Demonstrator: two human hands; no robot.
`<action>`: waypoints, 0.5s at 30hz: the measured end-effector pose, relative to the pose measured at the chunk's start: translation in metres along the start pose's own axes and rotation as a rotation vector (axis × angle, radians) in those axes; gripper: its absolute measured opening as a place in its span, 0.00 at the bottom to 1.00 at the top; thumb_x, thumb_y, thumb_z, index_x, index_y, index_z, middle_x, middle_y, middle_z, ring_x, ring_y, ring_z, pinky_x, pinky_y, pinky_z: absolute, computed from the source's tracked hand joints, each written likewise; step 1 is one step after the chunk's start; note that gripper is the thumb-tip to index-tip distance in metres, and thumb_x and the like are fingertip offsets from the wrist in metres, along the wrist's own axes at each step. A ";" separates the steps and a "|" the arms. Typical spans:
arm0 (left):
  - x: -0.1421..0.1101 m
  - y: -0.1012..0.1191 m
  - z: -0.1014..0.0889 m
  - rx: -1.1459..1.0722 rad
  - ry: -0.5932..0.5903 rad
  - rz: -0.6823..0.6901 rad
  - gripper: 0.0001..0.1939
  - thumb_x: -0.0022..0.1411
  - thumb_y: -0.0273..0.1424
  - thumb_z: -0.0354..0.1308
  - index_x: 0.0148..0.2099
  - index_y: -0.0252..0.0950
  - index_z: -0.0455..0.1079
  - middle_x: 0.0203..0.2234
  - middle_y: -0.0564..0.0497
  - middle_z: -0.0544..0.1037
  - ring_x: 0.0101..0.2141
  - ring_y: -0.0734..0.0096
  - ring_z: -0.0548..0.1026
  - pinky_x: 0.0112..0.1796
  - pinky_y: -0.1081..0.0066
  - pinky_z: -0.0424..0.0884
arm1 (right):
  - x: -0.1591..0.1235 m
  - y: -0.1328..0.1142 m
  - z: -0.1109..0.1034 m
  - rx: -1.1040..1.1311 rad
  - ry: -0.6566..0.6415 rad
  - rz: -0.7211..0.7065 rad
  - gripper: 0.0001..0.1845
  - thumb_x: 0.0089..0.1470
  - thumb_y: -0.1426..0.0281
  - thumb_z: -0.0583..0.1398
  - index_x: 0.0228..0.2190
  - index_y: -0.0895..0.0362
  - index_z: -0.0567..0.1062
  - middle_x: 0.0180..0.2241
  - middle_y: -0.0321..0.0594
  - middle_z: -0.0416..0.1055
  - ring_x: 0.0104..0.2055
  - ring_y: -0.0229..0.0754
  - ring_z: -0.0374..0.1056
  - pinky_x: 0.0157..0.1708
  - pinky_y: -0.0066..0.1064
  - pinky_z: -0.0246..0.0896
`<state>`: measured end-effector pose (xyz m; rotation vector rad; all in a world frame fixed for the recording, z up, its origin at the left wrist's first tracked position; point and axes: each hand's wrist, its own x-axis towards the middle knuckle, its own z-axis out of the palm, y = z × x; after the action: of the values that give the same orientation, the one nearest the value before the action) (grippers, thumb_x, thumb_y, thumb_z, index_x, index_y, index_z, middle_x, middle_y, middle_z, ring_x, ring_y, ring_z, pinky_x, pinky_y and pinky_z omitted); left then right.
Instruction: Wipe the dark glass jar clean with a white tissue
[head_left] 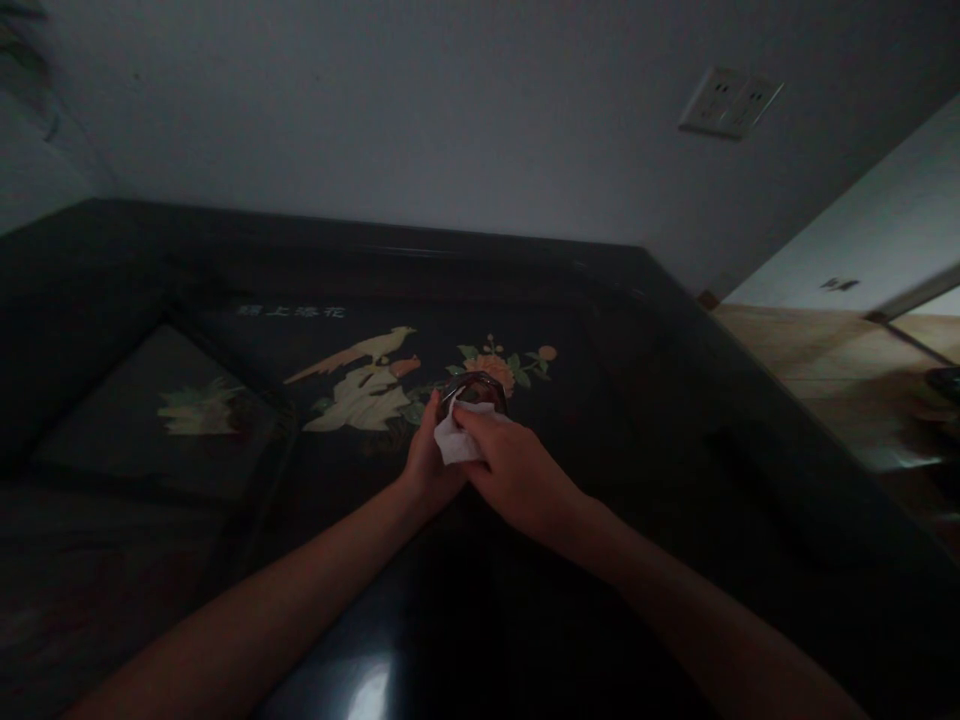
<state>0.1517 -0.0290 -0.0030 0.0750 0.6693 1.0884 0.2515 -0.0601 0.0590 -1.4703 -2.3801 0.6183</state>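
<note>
In the middle of the head view, my left hand holds a small dark, shiny round vessel that looks like glass. Its rim catches the light, and its lower part is hidden behind my hands. My right hand pinches a white tissue and presses it at the vessel's near side and opening. Both hands are close together above a glossy black surface inlaid with a bird and flowers.
A bird inlay and pale characters decorate the black surface. A dark-framed panel or reflection shows at left. Behind rises a pale wall with a socket plate. Tan floor lies to the right.
</note>
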 end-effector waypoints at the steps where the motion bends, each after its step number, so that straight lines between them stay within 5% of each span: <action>1: -0.001 0.001 0.001 0.003 -0.003 -0.019 0.25 0.70 0.40 0.41 0.35 0.32 0.75 0.25 0.48 0.79 0.31 0.67 0.78 0.43 0.69 0.71 | 0.000 -0.001 -0.001 -0.081 -0.007 -0.015 0.18 0.57 0.79 0.53 0.49 0.66 0.70 0.47 0.53 0.73 0.49 0.47 0.70 0.49 0.36 0.62; 7: -0.003 0.003 0.007 -0.022 0.000 -0.109 0.28 0.70 0.41 0.37 0.34 0.32 0.75 0.23 0.49 0.78 0.29 0.69 0.77 0.40 0.72 0.71 | -0.003 -0.004 -0.012 -0.471 -0.145 -0.151 0.15 0.59 0.81 0.52 0.45 0.68 0.74 0.42 0.54 0.77 0.47 0.48 0.72 0.52 0.40 0.62; 11: -0.003 0.003 0.010 -0.014 0.034 -0.072 0.28 0.71 0.40 0.36 0.34 0.31 0.75 0.25 0.49 0.79 0.28 0.73 0.77 0.38 0.75 0.70 | -0.005 -0.002 -0.015 -0.536 -0.150 -0.177 0.16 0.60 0.81 0.52 0.45 0.69 0.75 0.45 0.56 0.76 0.50 0.47 0.71 0.60 0.40 0.53; 15: -0.004 0.004 0.008 0.012 0.036 -0.094 0.28 0.71 0.40 0.37 0.34 0.31 0.75 0.24 0.48 0.79 0.28 0.71 0.77 0.40 0.73 0.70 | -0.006 -0.005 -0.008 -0.495 -0.131 -0.135 0.17 0.59 0.82 0.51 0.47 0.70 0.74 0.46 0.58 0.75 0.50 0.50 0.71 0.55 0.42 0.60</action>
<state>0.1520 -0.0285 0.0065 0.0337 0.7050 0.9979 0.2538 -0.0661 0.0685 -1.4599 -2.8486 0.0926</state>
